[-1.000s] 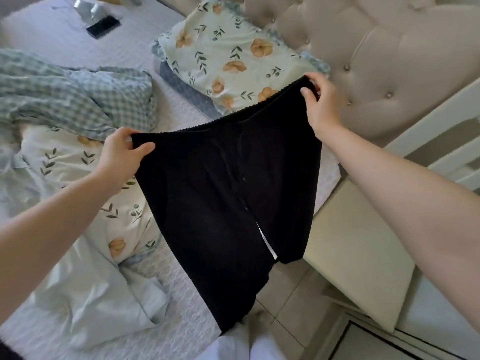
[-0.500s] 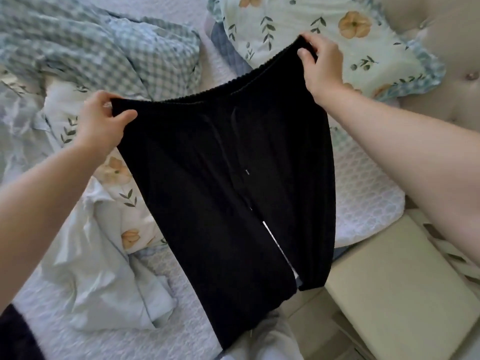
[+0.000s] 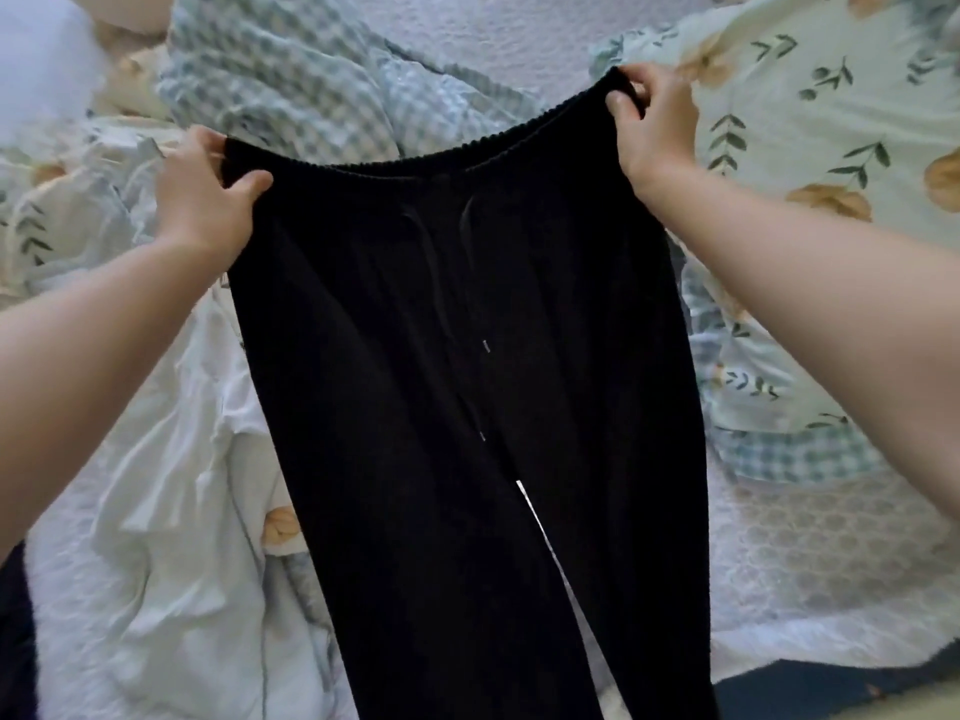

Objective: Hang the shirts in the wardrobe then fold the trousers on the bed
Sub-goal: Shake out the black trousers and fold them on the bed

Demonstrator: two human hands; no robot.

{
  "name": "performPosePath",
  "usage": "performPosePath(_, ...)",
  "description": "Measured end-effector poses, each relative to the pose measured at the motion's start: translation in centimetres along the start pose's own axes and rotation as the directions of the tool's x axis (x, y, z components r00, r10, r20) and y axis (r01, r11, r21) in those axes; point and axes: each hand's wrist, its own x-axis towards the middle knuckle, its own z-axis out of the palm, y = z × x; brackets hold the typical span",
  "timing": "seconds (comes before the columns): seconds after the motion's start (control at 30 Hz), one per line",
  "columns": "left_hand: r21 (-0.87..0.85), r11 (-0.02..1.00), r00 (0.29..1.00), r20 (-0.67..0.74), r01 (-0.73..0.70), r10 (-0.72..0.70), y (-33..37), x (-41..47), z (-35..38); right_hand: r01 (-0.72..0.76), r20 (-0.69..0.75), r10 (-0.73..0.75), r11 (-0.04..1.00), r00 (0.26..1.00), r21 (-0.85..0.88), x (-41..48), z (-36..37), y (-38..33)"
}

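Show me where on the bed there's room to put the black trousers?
Bare quilted mattress shows at lower right, below the floral pillow, and a strip at the top between that pillow and the checked blanket. The left is crowded with the crumpled pale sheet.

One pair of black trousers (image 3: 415, 381), two hands (left hand (image 3: 205, 200), right hand (image 3: 654, 127)), one floral pillow (image 3: 831, 122) at two o'clock.

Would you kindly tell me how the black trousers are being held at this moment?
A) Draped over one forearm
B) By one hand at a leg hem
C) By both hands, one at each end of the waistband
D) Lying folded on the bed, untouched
C: the left hand and the right hand each grip one end of the waistband, so the black trousers hang spread above the bed.
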Motion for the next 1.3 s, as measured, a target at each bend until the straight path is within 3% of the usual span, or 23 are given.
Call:
performPosePath(0.23,0.075,0.997,0.997,-0.076,0.004,0.001,-6.0,2.7,7.1,-0.058,0.022,0.058,0.998,0.998,-0.002,2.7,8.4,6.8)
performPosePath(0.53,-0.014,0.982,0.981,-0.023,0.191,-0.191,-10.8,4.6,12.1,-0.143,0.114,0.141,0.990,0.983,0.009,2.4,14.3,12.5)
performPosePath(0.67,-0.076,0.971,0.974,-0.012,0.226,-0.227,-11.4,4.4,11.5,-0.364,0.292,0.348,0.931,0.891,-0.001,0.2,13.6,14.8)
performPosePath(0.77,-0.125,0.969,0.976,0.001,0.214,-0.216,-11.4,4.0,10.4,-0.464,0.393,0.419,0.886,0.818,0.020,-1.8,12.0,16.1)
performPosePath(0.9,-0.174,0.962,0.978,0.030,0.209,-0.207,-11.0,2.5,9.1,-0.456,0.342,0.381,0.873,0.859,0.175,-4.4,10.1,14.6)
performPosePath(1.07,-0.207,0.942,0.965,0.047,0.264,-0.260,-10.7,-0.2,7.6,-0.277,0.197,0.225,0.913,0.954,0.299,-8.2,8.9,9.5)
performPosePath(1.3,-0.365,0.872,0.945,0.166,0.325,-0.283,-8.9,-3.4,5.5,-0.076,0.122,0.034,0.928,0.992,0.364,-14.4,11.2,-1.6)
